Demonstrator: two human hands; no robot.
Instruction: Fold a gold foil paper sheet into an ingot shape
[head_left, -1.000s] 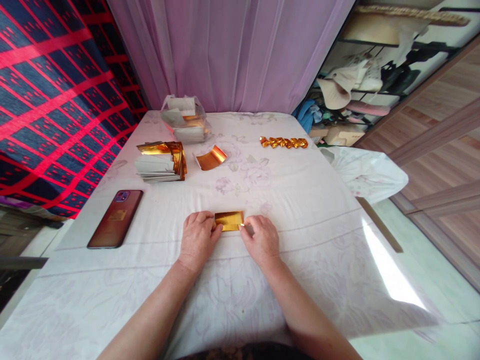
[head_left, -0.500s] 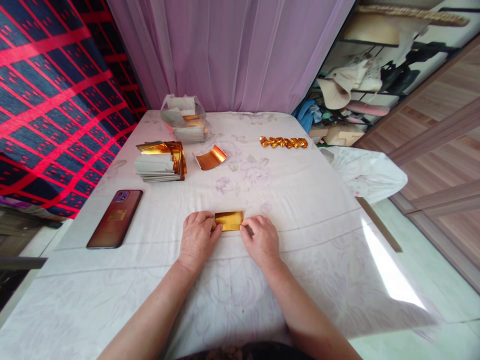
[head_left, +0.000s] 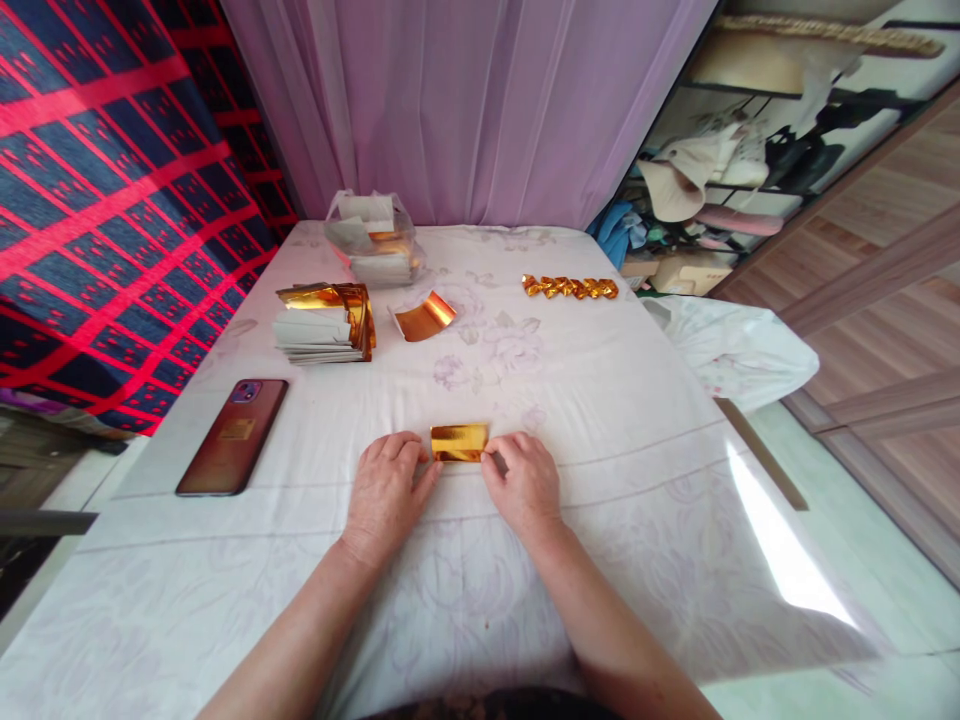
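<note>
A small folded gold foil paper (head_left: 459, 442) lies flat on the white flowered tablecloth (head_left: 600, 400) in front of me. My left hand (head_left: 386, 492) presses its left end with thumb and fingertips. My right hand (head_left: 523, 483) pins its right end the same way. Both hands rest on the cloth with the paper between them.
A stack of gold-and-white sheets (head_left: 324, 322) and a curled gold sheet (head_left: 424, 316) lie at the back left. A clear bag of sheets (head_left: 373, 238) stands behind them. A row of folded gold pieces (head_left: 570, 287) is at the back right. A phone (head_left: 232, 435) lies at the left.
My left hand has slid slightly back toward me and to the left along the paper's end. The gold paper and my right hand stay in place.
</note>
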